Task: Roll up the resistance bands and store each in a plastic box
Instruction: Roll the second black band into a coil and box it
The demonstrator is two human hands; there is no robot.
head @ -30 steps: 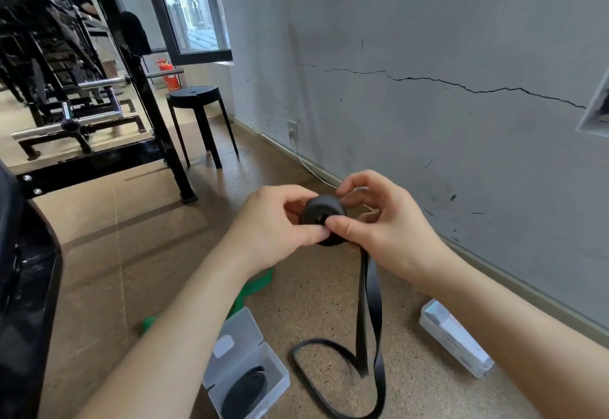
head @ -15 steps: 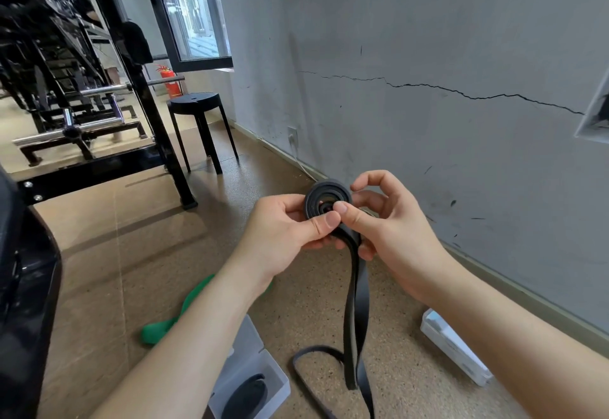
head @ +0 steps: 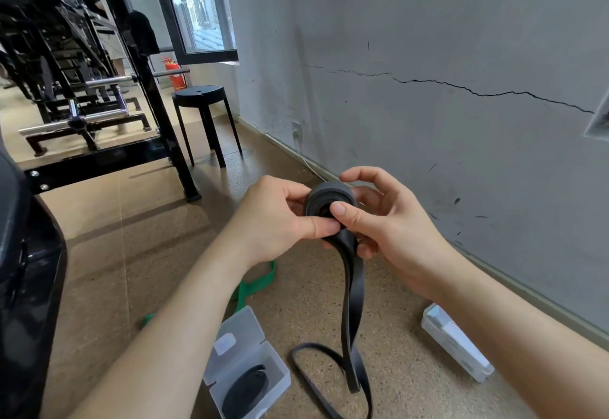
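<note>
A black resistance band is partly wound into a tight roll held at chest height. My left hand pinches the roll from the left, thumb across its front. My right hand grips it from the right, thumb pressing its centre. The loose tail hangs down and loops on the floor. An open clear plastic box on the floor below holds another rolled black band. A green band lies on the floor, partly hidden by my left forearm.
A second clear plastic box lies on the floor near the grey wall at the right. A black stool and black gym machines stand at the back left. A dark padded object fills the left edge.
The roll has turned in my hands and my thumbs have shifted on it. The hanging tail has swung slightly and its floor loop has moved.
</note>
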